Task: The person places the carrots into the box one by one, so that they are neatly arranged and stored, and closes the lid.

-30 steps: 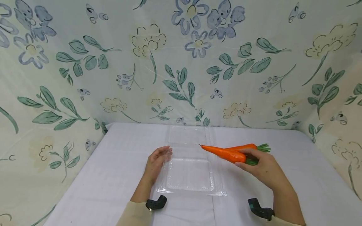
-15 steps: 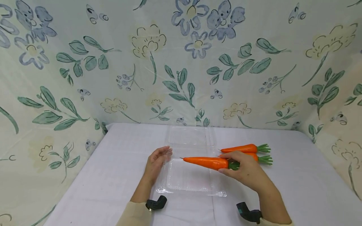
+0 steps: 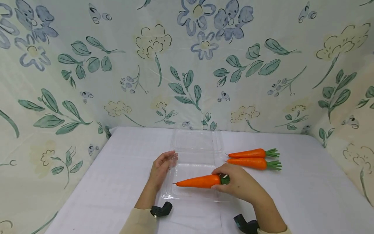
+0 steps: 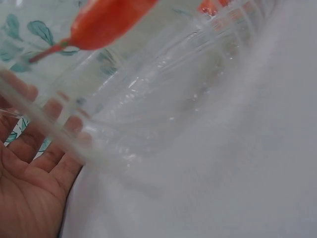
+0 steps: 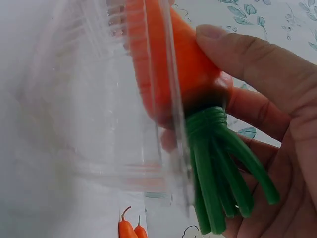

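Observation:
A clear plastic clamshell container (image 3: 169,197) lies unfolded on the table, its lid half (image 3: 194,140) toward the back. Over the front half, my right hand (image 3: 238,182) holds an orange carrot (image 3: 197,181) near its thick end, tip pointing left. The right wrist view shows the thumb and fingers around the carrot (image 5: 190,59), close above its green stalks (image 5: 215,163), with the container wall (image 5: 171,99) partly in front. My left hand (image 3: 160,167) rests against the container's left side; in the left wrist view its extended fingers (image 4: 54,153) show partly through the plastic.
Two more carrots lie side by side right of the container, a rear one (image 3: 246,153) and a nearer one (image 3: 248,163), green tops to the right. White cloth (image 3: 122,156) covers the table. A floral curtain (image 3: 187,65) stands behind and at both sides.
My right hand has lifted the carrot away from the other two and carried it left and toward me, over the container's front half. The left hand has stayed in place.

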{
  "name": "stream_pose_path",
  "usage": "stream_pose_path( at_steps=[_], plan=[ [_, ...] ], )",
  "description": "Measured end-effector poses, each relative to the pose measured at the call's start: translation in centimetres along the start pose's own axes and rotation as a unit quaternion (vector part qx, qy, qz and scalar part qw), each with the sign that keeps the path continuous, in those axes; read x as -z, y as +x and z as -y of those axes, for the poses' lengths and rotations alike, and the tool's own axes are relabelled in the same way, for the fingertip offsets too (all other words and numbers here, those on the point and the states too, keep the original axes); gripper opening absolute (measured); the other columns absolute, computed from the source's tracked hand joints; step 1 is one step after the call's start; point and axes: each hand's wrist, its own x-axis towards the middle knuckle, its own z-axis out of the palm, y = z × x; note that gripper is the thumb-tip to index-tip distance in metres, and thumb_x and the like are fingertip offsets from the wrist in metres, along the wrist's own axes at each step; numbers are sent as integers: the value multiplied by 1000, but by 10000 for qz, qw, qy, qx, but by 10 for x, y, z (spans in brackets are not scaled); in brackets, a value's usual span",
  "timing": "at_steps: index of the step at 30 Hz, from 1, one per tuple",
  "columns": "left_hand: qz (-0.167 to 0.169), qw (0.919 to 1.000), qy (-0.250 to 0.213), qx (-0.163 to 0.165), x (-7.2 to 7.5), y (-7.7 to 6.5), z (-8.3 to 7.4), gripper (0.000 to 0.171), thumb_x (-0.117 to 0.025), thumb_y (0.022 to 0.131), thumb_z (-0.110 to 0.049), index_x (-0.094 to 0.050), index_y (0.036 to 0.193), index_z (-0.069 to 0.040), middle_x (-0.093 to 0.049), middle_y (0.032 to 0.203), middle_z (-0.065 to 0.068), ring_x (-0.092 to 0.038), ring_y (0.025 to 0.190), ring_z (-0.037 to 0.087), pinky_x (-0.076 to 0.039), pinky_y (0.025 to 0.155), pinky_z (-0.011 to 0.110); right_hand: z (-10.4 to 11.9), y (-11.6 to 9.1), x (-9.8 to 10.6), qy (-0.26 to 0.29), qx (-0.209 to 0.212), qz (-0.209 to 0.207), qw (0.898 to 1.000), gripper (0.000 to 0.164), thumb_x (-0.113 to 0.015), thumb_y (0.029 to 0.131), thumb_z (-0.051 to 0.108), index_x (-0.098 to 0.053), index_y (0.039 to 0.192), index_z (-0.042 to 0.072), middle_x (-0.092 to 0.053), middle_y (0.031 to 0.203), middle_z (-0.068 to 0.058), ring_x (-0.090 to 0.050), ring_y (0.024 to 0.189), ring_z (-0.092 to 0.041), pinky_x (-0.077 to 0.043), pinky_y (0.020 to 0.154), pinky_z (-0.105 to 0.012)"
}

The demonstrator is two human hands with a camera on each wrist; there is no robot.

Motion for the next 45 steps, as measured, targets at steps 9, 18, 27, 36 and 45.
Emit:
stream_pose_path(
  at_steps=[9,18,27,36,45],
  plan=[
    [20,9998,-175,-31,-2,1,1,40,-51,98,-5,-58,137,-2,-64,141,18,-63,131,33,-50,111,34,6,3,-12,-24,-46,406,9992,35,-88,76,39,-74,107,28,-67,97,13,-57,88,-10,-56,82,-33],
    [1,10000,-19,-95,-3,0,3,40,-52,98,-7,-58,137,-2,-64,141,17,-64,130,31,-52,108,29,6,3,-17,43,77,673,9977,34,-87,77,46,-74,102,27,-67,92,14,-59,86,-10,-57,78,-30],
    [-40,9999,-105,-15,-3,-1,1,40,-52,97,-4,-59,137,-2,-64,141,17,-63,130,32,-53,107,30,4,3,-14,197,171,667,9974,39,-84,80,49,-73,109,25,-70,101,12,-61,96,-11,-59,87,-39],
    [-37,9999,113,14,-1,-2,0,40,-52,98,-8,-59,137,-6,-64,142,12,-63,131,28,-50,111,34,-28,0,14,450,107,-666,9967,39,-75,89,49,-74,116,21,-74,119,0,-67,111,-27,-57,97,-53],
    [-16,10000,34,40,0,-2,0,41,-53,98,-8,-58,138,-5,-64,142,12,-63,131,29,-48,113,37,-82,-9,43,404,-1022,-1702,9793,60,-62,93,62,-67,130,15,-64,134,-14,-54,123,-38,-53,97,-61]
  ],
)
